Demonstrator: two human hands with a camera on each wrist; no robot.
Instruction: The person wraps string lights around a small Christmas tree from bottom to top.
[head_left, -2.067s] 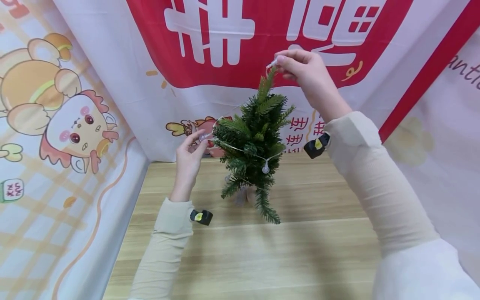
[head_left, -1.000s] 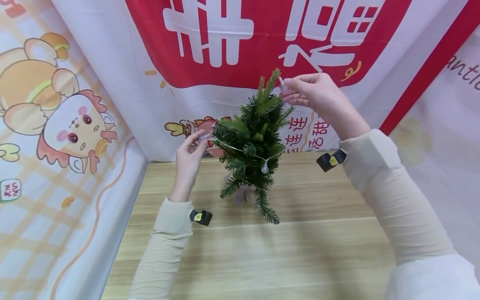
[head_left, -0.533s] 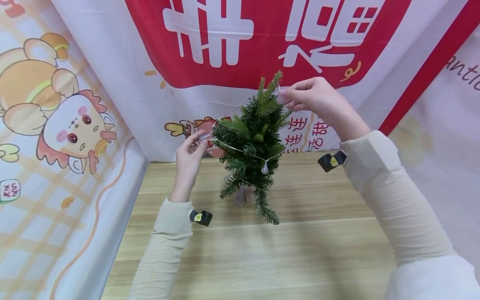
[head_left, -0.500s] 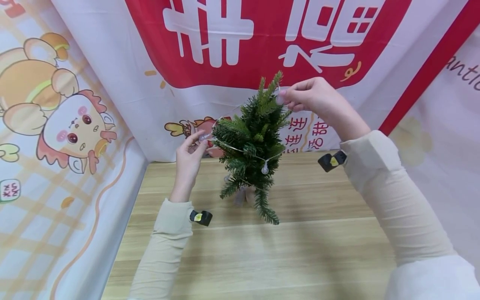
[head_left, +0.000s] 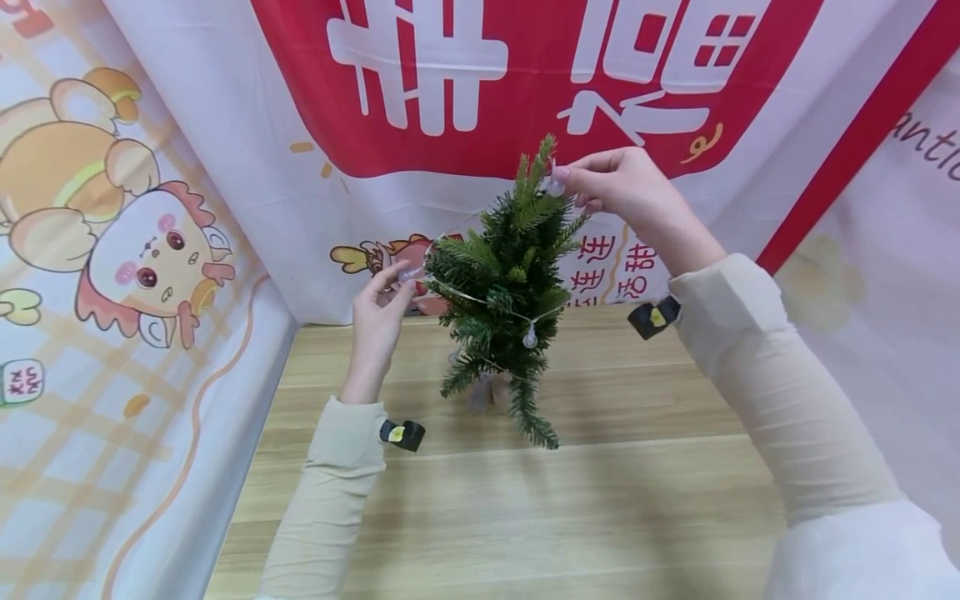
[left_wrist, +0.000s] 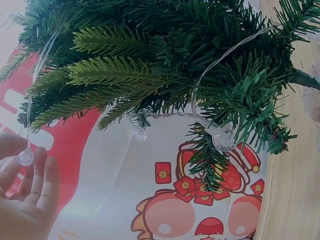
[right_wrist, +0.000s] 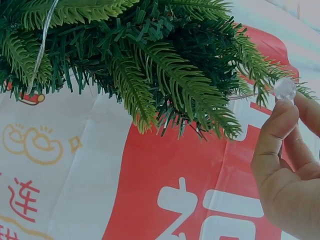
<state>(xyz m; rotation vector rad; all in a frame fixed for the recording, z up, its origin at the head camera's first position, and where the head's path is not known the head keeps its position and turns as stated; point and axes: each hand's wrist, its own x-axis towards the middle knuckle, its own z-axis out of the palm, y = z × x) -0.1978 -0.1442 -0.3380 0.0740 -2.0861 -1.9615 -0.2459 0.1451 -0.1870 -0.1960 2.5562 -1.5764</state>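
A small artificial Christmas tree (head_left: 510,283) stands upright, with a clear-wired light string (head_left: 468,295) looped round it. To its left, my left hand (head_left: 377,325) pinches one clear bulb of the string between thumb and fingers; that bulb (left_wrist: 25,156) shows in the left wrist view. Beside the treetop, my right hand (head_left: 626,187) holds another clear bulb (right_wrist: 285,89) between thumb and index finger, close to the top sprig. One more bulb (head_left: 530,335) hangs at the tree's front. Part of the wire is hidden among and behind the branches.
The tree's base rests on a wood-grain table (head_left: 600,517). A printed red and white cloth (head_left: 420,158) hangs close behind it, and a cartoon-printed cloth (head_left: 172,333) borders the left side. A black wrist camera (head_left: 402,434) sits at the left cuff.
My right hand has brought its bulb down from above the tree's tip to the right of the top, then slightly up and left. The tip shifted a little. My left hand stays put.
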